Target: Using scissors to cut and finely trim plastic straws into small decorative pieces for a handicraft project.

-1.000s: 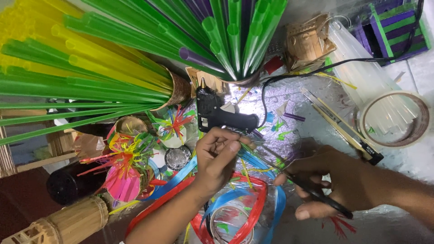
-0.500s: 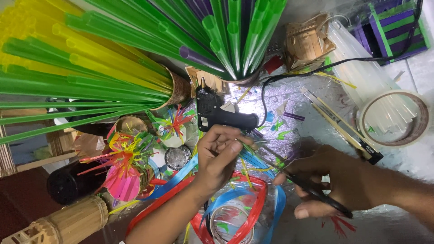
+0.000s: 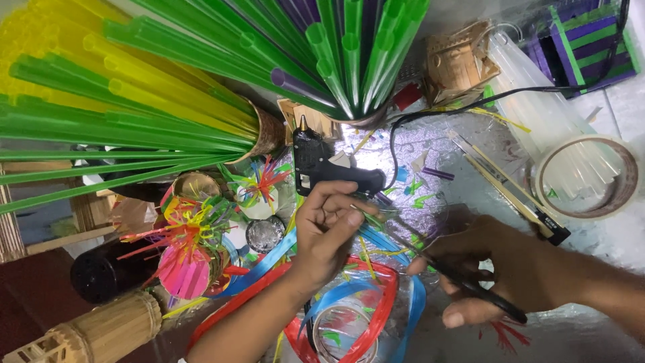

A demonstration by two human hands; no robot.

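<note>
I see bright, even light with white glare on the foil (image 3: pixel 376 144) mid-frame. Near straws (image 3: pixel 134 101) look soft; edges bow slightly.

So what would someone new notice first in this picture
Big fans of green straws and yellow straws fill the top left, spilling from cups. In the middle, the left hand pinches a thin green strip while the right hand works black scissors at it. Just above lies a black glue gun.

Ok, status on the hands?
Left hand pinching green straw strip. Right hand gripping scissors, blades at strip. Glue gun just behind left hand.
</note>
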